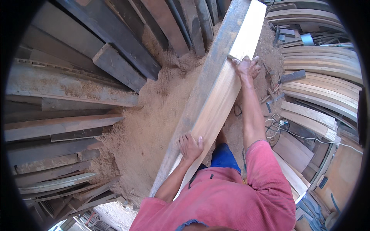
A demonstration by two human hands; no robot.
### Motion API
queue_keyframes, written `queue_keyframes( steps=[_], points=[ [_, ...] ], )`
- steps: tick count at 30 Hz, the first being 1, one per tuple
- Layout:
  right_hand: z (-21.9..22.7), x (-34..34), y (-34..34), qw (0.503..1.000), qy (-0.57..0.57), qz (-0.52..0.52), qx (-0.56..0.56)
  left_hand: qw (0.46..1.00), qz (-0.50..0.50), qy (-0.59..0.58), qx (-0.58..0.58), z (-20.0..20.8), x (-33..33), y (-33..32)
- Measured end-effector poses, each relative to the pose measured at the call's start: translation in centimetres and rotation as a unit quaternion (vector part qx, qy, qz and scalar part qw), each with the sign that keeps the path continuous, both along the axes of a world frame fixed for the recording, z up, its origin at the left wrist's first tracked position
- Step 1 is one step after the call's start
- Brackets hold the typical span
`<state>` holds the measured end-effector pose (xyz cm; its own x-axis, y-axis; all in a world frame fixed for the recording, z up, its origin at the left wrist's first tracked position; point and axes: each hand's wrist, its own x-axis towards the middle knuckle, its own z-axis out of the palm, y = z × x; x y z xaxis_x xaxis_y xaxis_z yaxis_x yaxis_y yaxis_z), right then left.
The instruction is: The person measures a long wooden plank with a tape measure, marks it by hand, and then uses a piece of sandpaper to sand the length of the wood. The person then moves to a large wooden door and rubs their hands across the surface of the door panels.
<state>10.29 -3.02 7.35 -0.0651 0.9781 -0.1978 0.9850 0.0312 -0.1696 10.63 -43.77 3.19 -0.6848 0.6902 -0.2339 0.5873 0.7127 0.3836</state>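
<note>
Pale wood board (217, 107) lies along right edge of grey beam (206, 88). Left grip (190, 148): spread across both, nothing grasped. Right grip (248, 68): at board's far side, can't tell hold.

the left hand (189, 148) and, farther forward, the right hand (247, 69) lie on a long board (217, 107); left of the board, sawdust (142, 131), then timbers (65, 127); right of it, stacked planks (322, 61).

Faded red shirt (216, 196), fine-ribbed, short sleeves (266, 159); frayed blue neckline (191, 222); bright blue shorts (225, 157).
</note>
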Motion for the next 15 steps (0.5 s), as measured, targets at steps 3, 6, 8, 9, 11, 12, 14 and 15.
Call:
queue_keyframes(
  steps=[3,6,8,9,11,12,14,15],
  points=[
    [-0.7,0.5,-0.8,1.0,-0.006,0.015,0.005,0.994,0.009,-0.104,0.034,0.3,-3.5,7.7],
    [-1.7,0.4,-3.4,0.999,0.011,0.041,0.033,0.985,0.03,-0.141,0.1,0.1,-6.5,17.5],
    [-1.2,-0.3,-2.5,0.998,0.007,0.049,0.027,0.986,0.035,-0.117,0.11,-1.5,-6.6,22.6],
    [-1.1,-0.4,-1.0,0.998,-0.004,0.053,0.04,0.988,0.029,-0.098,0.113,-2.0,-6.1,24.5],
    [-1.9,-0.4,3.8,0.997,-0.028,0.04,0.064,0.995,0.009,-0.047,0.088,-1.3,-3.9,26.2],
    [-1.9,-0.7,6.6,0.998,-0.035,0.031,0.052,0.998,-0.007,0.009,0.062,-1.1,-3.1,26.8],
    [-1.7,-2.2,11.6,0.995,-0.068,0.055,0.047,0.999,-0.004,0.006,0.032,-1.8,-2.4,25.9],
    [-1.7,-2.0,13.6,0.998,-0.045,0.015,0.046,0.999,-0.007,0.027,0.036,-1.7,-3.0,26.8]
  ],
)
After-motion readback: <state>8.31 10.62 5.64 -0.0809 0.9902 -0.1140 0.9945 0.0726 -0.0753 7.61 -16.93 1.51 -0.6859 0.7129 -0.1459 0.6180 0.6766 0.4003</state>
